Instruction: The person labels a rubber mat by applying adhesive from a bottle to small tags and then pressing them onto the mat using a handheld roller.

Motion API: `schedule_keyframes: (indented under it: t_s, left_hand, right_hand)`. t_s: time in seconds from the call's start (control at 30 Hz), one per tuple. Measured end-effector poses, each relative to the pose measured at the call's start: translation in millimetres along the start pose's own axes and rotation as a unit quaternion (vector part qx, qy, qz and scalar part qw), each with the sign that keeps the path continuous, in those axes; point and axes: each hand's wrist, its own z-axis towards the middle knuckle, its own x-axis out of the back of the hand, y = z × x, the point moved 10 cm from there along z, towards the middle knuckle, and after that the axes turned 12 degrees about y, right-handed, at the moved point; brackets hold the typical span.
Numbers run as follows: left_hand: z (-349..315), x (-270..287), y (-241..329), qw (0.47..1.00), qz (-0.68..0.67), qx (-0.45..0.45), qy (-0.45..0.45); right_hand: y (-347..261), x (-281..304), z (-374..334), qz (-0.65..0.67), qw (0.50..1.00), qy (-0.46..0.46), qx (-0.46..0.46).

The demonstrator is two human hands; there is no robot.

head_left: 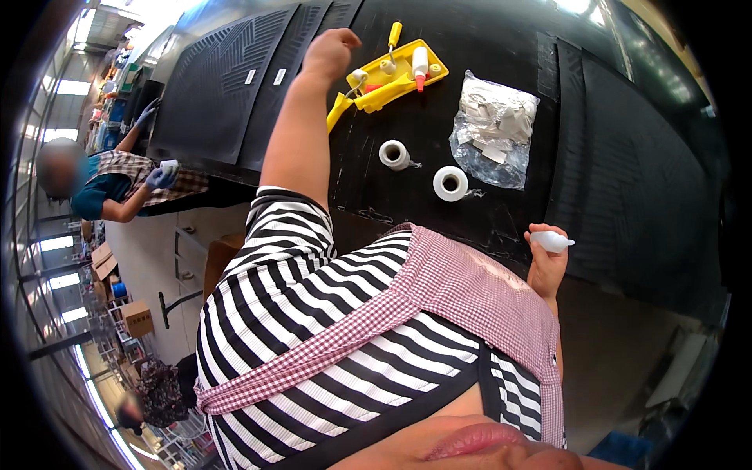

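1. In your head view, your right hand (546, 262) grips the bottle (551, 241), its fingers closed around it, by the table's near edge.
2. Your left hand (331, 53) reaches out near the tray (381, 98), fingers curled; you cannot tell whether they hold anything.
3. As for progress, the bottle is in hand, while both rollers (388, 66) and the red-tipped bottle (420, 63) rest in or against the tray, not taken up.
4. Two rolls (450, 196) stand just beside the bag (493, 125) of white pieces, also untouched. Black sheets (235, 70) lie to either side; whether any is finished, and how much remains, cannot be judged.
5. For writing, you have two small white labels (280, 77) on the left-hand sheets, their print too small to make out. The carton (137, 319) far off to your left bears dark print; you can make out no brand on your tools.
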Motion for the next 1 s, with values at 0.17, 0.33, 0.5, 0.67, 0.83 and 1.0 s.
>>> schedule_keyframes:
  t_s: [0.17,0.33,0.5,0.67,0.83,1.0]
  left_hand:
    - [-10.9,-21.7,-62.2,0.977,0.096,0.070,-0.175]
    - [-105.1,-55.2,-86.6,0.928,0.120,0.140,-0.323]
    - [-133.9,-27.6,-105.5,0.981,0.004,0.177,-0.080]
    - [-119.6,11.8,-31.8,0.966,-0.201,0.154,-0.048]
    - [-164.9,2.4,154.9,0.904,-0.349,0.098,-0.227]
    - [-244.0,-92.6,262.0,0.778,-0.493,0.170,-0.351]
  right_hand:
    - [16.6,18.2,5.5,-0.027,0.999,0.033,-0.005]
    - [33.1,24.4,9.6,-0.025,0.998,0.051,-0.030]
    - [36.5,23.5,11.8,-0.034,0.997,0.052,-0.048]
    - [20.0,14.8,9.4,0.000,0.997,0.053,-0.047]
    - [-11.4,-29.4,4.3,0.015,0.997,-0.065,-0.029]
    - [-26.4,-84.1,-19.2,-0.012,0.975,-0.221,-0.034]
